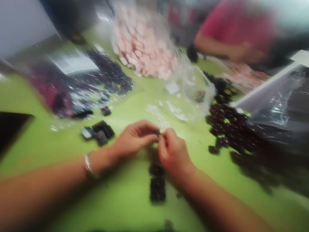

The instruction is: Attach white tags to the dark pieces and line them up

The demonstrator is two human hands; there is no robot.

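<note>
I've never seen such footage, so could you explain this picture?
There's no machine: one camera on a person's head looks forward and down. Their bare left hand and right hand meet in a fingertip grip on a small dark piece, too blurred to identify. On the bright green table lie small black blocks with red marks, in a short row nearer the wearer and a heap at right. Farther back is a pile of pale pink pieces. Another person in a pink top is beyond.

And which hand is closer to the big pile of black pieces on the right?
Right. The right hand is left of the pile of black pieces in the picture, not touching it; the left hand is farther left, beyond the right one.
</note>
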